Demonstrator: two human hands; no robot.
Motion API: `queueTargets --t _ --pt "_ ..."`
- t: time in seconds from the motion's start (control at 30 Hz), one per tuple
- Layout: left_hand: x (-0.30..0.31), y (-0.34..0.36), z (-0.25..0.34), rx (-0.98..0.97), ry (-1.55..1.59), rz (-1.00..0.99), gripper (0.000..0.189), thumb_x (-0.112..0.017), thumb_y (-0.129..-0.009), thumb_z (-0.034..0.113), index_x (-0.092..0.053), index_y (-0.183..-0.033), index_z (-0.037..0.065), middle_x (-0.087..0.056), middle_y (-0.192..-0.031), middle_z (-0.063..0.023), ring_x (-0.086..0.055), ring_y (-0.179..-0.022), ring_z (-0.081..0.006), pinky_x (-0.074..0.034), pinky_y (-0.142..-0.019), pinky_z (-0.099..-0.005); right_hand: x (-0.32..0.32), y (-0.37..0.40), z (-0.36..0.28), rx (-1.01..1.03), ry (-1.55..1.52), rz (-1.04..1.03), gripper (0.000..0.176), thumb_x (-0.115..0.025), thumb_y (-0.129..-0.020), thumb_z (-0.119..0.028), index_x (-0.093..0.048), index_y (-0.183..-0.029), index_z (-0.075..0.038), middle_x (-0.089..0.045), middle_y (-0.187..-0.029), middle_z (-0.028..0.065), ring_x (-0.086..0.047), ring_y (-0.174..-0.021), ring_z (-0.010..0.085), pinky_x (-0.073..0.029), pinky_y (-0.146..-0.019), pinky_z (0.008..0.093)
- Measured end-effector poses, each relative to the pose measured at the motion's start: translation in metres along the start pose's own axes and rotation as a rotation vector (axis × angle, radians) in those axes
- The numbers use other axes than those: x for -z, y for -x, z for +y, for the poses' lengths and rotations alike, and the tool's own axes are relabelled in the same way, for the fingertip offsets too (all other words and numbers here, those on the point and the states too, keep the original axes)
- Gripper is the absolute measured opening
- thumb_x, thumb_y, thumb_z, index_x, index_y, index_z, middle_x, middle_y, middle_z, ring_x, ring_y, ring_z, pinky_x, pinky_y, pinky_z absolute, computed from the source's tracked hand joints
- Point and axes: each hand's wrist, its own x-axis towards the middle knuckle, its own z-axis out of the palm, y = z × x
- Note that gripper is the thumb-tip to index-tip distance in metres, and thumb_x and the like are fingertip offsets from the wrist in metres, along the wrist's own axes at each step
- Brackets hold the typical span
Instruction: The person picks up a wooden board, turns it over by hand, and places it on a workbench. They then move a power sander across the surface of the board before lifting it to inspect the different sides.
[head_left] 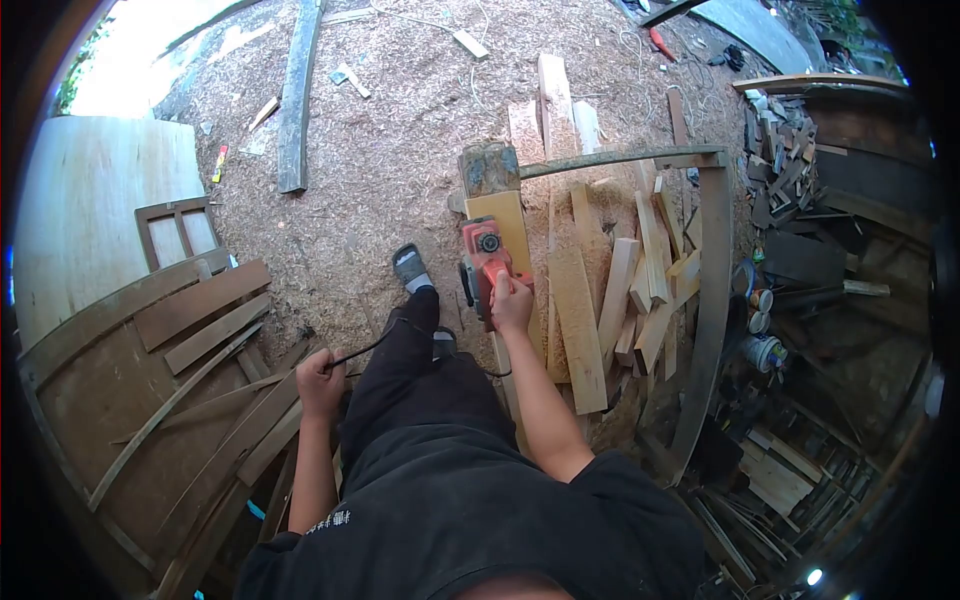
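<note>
My right hand grips the handle of a red electric planer, which rests on a yellowish wooden board propped on a log block. My left hand is closed around the planer's black power cord, held out to the left of my body, near stacked dark boards. My legs in dark trousers reach forward, one grey shoe beside the board.
Sawdust covers the ground. Several pale wood offcuts lie piled to the right inside a curved wooden frame. A long plank lies far left; a plywood sheet and small frame sit at left. Scrap clutter fills the right.
</note>
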Motion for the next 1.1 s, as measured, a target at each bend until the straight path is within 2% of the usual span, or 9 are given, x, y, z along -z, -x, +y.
queueTargets --t 0.07,0.4,0.53,0.6,0.7,0.8,0.93,1.1 --pt "0.003 -0.005 -0.003 0.01 0.002 -0.003 0.045 -0.073 -0.096 0.012 -0.04 -0.067 0.001 -0.034 -0.058 -0.0131 -0.033 -0.051 -0.0238 -0.029 -0.05 -0.0394 -0.004 -0.008 -0.013 0.074 -0.077 0.03 0.056 -0.057 -0.105 -0.044 -0.066 -0.068 -0.003 -0.059 -0.056 0.0025 -0.059 -0.051 0.013 -0.044 -0.05 0.0316" --pt "0.019 -0.016 -0.01 0.012 0.042 0.029 0.043 -0.072 -0.096 0.012 -0.041 -0.068 0.0 -0.034 -0.059 -0.0137 -0.034 -0.051 -0.0244 -0.03 -0.05 -0.0389 -0.04 -0.084 -0.094 0.093 -0.202 0.031 0.052 -0.057 -0.101 -0.041 -0.064 -0.065 -0.004 -0.058 -0.054 0.0023 -0.055 -0.043 0.0123 -0.043 -0.04 0.0295" --pt "0.027 -0.018 -0.013 -0.011 0.045 0.037 0.042 -0.072 -0.096 0.011 -0.042 -0.069 0.0 -0.034 -0.059 -0.0137 -0.034 -0.051 -0.0235 -0.03 -0.05 -0.0389 -0.044 -0.122 -0.151 0.087 -0.216 -0.064 0.06 -0.055 -0.1 -0.05 -0.071 -0.07 -0.001 -0.062 -0.055 0.0069 -0.062 -0.048 0.0179 -0.048 -0.048 0.0344" --pt "0.029 -0.016 -0.02 -0.009 0.013 0.06 0.042 -0.072 -0.096 0.011 -0.042 -0.068 0.0 -0.038 -0.057 -0.0127 -0.04 -0.049 -0.0216 -0.033 -0.05 -0.0377 -0.044 -0.144 -0.159 0.143 -0.276 -0.146 0.058 -0.058 -0.1 -0.05 -0.071 -0.074 0.0 -0.061 -0.056 0.0055 -0.059 -0.044 0.0149 -0.045 -0.043 0.0312" --pt "0.038 -0.004 -0.012 0.024 0.072 0.088 0.043 -0.072 -0.097 0.012 -0.043 -0.067 0.001 -0.043 -0.056 -0.0111 -0.047 -0.049 -0.0191 -0.035 -0.05 -0.0356 -0.019 -0.131 -0.183 0.129 -0.363 -0.186 0.056 -0.061 -0.1 -0.051 -0.072 -0.079 0.0 -0.059 -0.056 0.0033 -0.055 -0.042 0.0129 -0.043 -0.042 0.029" --pt "0.045 0.022 -0.02 -0.042 0.033 0.148 0.043 -0.071 -0.098 0.013 -0.044 -0.067 0.001 -0.047 -0.056 -0.0104 -0.053 -0.049 -0.018 -0.037 -0.049 -0.0341 0.02 -0.089 -0.175 0.108 -0.435 -0.216 0.051 -0.068 -0.099 -0.05 -0.07 -0.084 -0.002 -0.057 -0.058 0.0001 -0.052 -0.044 0.0093 -0.04 -0.04 0.0262" --pt "0.054 0.076 -0.025 -0.048 0.062 0.262 0.045 -0.071 -0.099 0.014 -0.043 -0.067 0.001 -0.045 -0.056 -0.0099 -0.049 -0.049 -0.0175 -0.036 -0.049 -0.0358 0.076 -0.011 -0.12 0.071 -0.508 -0.216 0.044 -0.072 -0.097 -0.048 -0.067 -0.085 -0.006 -0.056 -0.061 -0.0015 -0.051 -0.045 0.0077 -0.039 -0.04 0.0243" --pt "0.063 0.178 -0.038 -0.163 0.044 0.48 0.048 -0.071 -0.099 0.012 -0.037 -0.068 0.001 -0.032 -0.06 -0.0101 -0.031 -0.055 -0.0187 -0.031 -0.051 -0.0376 0.148 0.1 -0.022 -0.015 -0.509 -0.169 0.04 -0.071 -0.097 -0.044 -0.067 -0.082 -0.007 -0.055 -0.06 -0.0024 -0.05 -0.043 0.0084 -0.039 -0.039 0.0254"
